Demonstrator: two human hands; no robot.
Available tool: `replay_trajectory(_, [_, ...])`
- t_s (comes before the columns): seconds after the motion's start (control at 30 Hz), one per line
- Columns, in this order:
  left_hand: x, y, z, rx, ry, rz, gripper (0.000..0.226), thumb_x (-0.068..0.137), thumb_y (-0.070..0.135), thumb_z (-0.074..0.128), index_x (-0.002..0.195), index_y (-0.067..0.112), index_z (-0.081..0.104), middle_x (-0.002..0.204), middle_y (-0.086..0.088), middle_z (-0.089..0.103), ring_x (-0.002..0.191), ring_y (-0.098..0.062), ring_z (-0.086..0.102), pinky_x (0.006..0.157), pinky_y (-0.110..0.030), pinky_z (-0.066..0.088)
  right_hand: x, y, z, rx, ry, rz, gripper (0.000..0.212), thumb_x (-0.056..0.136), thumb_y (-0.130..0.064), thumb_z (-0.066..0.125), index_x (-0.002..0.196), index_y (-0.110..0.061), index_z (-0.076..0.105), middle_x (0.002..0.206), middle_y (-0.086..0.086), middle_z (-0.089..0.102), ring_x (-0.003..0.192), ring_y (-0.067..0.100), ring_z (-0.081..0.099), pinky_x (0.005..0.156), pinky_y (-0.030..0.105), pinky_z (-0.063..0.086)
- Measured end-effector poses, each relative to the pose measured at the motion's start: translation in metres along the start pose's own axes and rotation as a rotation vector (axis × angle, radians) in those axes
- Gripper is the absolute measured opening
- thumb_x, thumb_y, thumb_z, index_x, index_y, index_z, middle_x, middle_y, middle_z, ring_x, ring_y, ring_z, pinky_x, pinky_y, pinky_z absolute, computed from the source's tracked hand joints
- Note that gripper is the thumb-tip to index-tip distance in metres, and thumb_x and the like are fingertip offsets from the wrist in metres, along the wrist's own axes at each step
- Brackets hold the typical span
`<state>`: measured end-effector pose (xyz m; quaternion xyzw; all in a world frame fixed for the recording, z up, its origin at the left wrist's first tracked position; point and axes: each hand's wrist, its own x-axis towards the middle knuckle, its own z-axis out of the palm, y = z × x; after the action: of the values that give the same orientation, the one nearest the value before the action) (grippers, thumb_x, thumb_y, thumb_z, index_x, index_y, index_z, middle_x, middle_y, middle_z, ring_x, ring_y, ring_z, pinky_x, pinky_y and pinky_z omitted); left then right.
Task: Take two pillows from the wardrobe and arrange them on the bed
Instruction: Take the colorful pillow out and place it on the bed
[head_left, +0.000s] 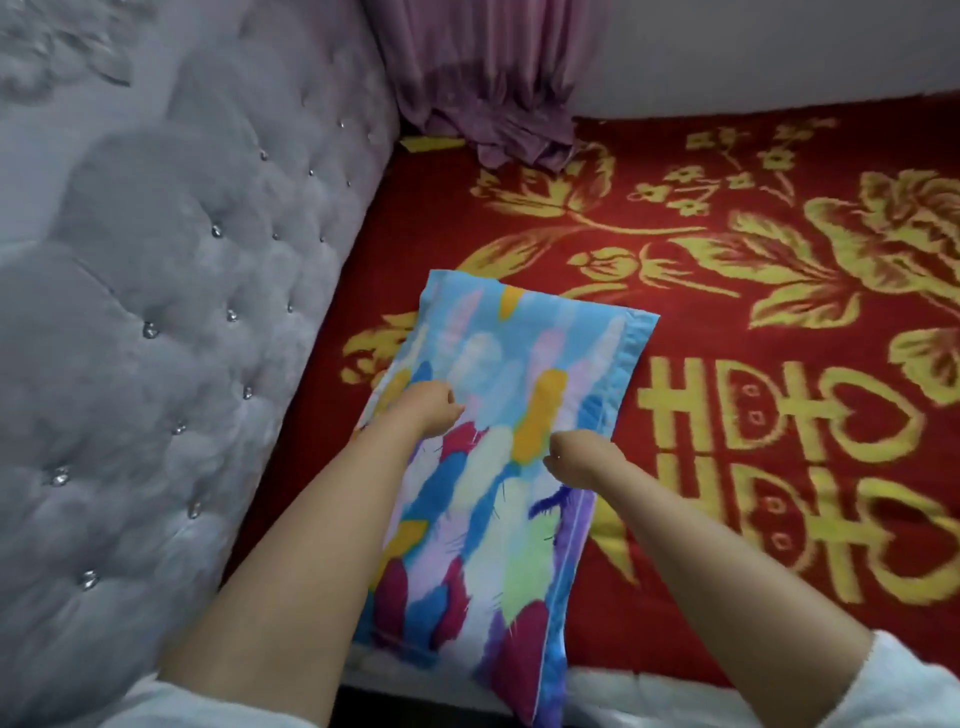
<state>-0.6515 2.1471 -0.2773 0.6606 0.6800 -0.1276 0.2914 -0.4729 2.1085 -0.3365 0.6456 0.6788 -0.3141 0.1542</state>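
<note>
Pillow in the middle of the frame looks soft and light. Left hand and right hand pinch its long sides, good places to hold.

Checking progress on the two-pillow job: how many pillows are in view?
1: the feather-print pillow lies on the red blanket beside the headboard, under both hands. A second may be out of frame.

Single head-worn view, looking steeply down and forward, close over the bed, headboard at left
</note>
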Motion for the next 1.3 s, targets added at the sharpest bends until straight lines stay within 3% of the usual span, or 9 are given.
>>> replay_trajectory(0.23, [0.063,-0.082,0.085,-0.078,-0.016,-0.154,0.036,0.094,0.022,0.047,0.123,0.001,0.046,0.131,-0.021,0.051,0.117,-0.036,0.051,0.096,-0.043,0.044,0.048,-0.010,0.085,0.010,0.039,0.199,0.043,0.093,-0.041,0.046,0.117,-0.006,0.052,0.126,0.013,0.055,0.119,0.031,0.048,0.095,0.039,0.043])
replay_trajectory(0.4, [0.105,-0.154,0.138,-0.064,-0.042,-0.309,0.078,0.084,0.032,0.062,0.145,0.009,0.018,0.152,-0.013,0.027,0.137,-0.033,0.029,0.112,-0.042,0.030,0.073,-0.033,0.156,0.304,-0.001,0.541,0.072,0.084,-0.055,0.055,0.129,0.000,0.038,0.132,0.018,0.045,0.122,0.034,0.045,0.098,0.041,0.042])
replay_trajectory(0.47, [0.119,-0.175,0.150,0.000,-0.049,-0.316,0.086,0.080,0.037,0.068,0.144,0.005,0.021,0.149,-0.015,0.030,0.136,-0.032,0.030,0.110,-0.040,0.032,0.080,-0.045,0.176,0.309,0.054,0.614,0.087,0.082,-0.052,0.059,0.135,0.008,0.026,0.135,0.025,0.039,0.126,0.037,0.039,0.105,0.041,0.036])
replay_trajectory(0.67, [0.157,-0.201,0.163,0.204,-0.028,-0.168,0.050,0.093,0.033,0.053,0.126,-0.004,0.045,0.133,-0.021,0.051,0.125,-0.036,0.046,0.100,-0.042,0.042,0.102,-0.052,0.196,0.219,0.126,0.706,0.055,0.091,-0.046,0.049,0.112,0.004,0.054,0.117,0.024,0.058,0.111,0.037,0.053,0.088,0.041,0.046])
replay_trajectory(0.87, [0.161,-0.217,0.166,0.033,0.031,-0.088,0.029,0.100,0.015,0.036,0.106,-0.005,0.057,0.116,-0.029,0.061,0.110,-0.043,0.055,0.088,-0.043,0.046,0.107,-0.057,0.202,0.389,0.222,0.741,0.042,0.102,-0.023,0.031,0.097,0.008,0.059,0.108,0.030,0.062,0.100,0.042,0.058,0.074,0.039,0.044])
replay_trajectory(1.0, [0.136,-0.217,0.139,-0.274,0.179,0.034,0.034,0.096,0.010,0.039,0.086,-0.018,0.055,0.097,-0.042,0.059,0.092,-0.046,0.057,0.075,-0.046,0.038,0.086,-0.072,0.175,0.520,0.380,0.675,0.049,0.099,-0.010,0.033,0.050,-0.005,0.034,0.091,0.039,0.062,0.089,0.044,0.058,0.074,0.044,0.040])
replay_trajectory(1.07, [0.128,-0.208,0.112,-0.392,0.264,0.096,0.045,0.088,0.018,0.033,0.069,-0.017,0.052,0.085,-0.044,0.058,0.082,-0.046,0.057,0.069,-0.045,0.031,0.078,-0.078,0.152,0.558,0.465,0.635,0.056,0.097,-0.005,0.035,0.044,-0.015,0.021,0.072,0.037,0.054,0.075,0.039,0.053,0.064,0.041,0.030])
replay_trajectory(1.17, [0.121,-0.188,0.054,-0.544,0.383,0.155,0.031,0.075,0.020,0.027,0.044,0.014,0.026,0.047,-0.018,0.039,0.063,-0.032,0.040,0.054,-0.034,0.011,0.075,-0.079,0.105,0.729,0.540,0.586,0.055,0.092,-0.002,0.039,0.040,-0.014,0.023,0.047,0.011,0.035,0.059,0.024,0.038,0.055,0.032,0.015])
replay_trajectory(1.3, [0.101,-0.164,-0.025,-0.587,0.490,0.237,0.032,0.077,0.020,0.027,0.046,0.019,0.018,0.046,0.002,0.023,0.063,-0.022,0.032,0.060,-0.035,0.019,0.062,-0.079,0.040,1.035,0.564,0.560,0.045,0.084,-0.004,0.040,0.040,-0.012,0.038,0.018,-0.004,0.038,0.019,0.003,0.033,0.024,0.012,0.022])
